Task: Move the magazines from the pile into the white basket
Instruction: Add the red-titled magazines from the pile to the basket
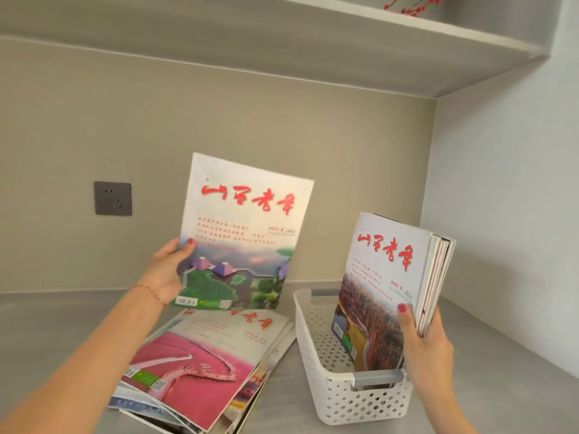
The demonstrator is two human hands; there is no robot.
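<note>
While my left hand (pixel 163 274) pinches a lifted magazine (pixel 241 233) upright | white basket (pixel 316 349) lies right, its length near-to-far | right hand (pixel 426 349) clasps the standing stack (pixel 388 286) inside | pile (pixel 200 368) below.

A smooth grey desk (pixel 47 321) runs across the bottom of the view and meets a beige back wall (pixel 219 126). On that wall, to the left, sits a dark grey power socket (pixel 113 198) (a flat square plate with several pin holes). To the right, a pale, faintly bluish side wall (pixel 507 183) joins the back wall at a corner. Overhead, a grey shelf (pixel 282 42) spans the width, seen from underneath. At the shelf's top right edge, a sprig of small red berries (pixel 413 6) on thin stems pokes into view, partly cut off by the frame.
</note>
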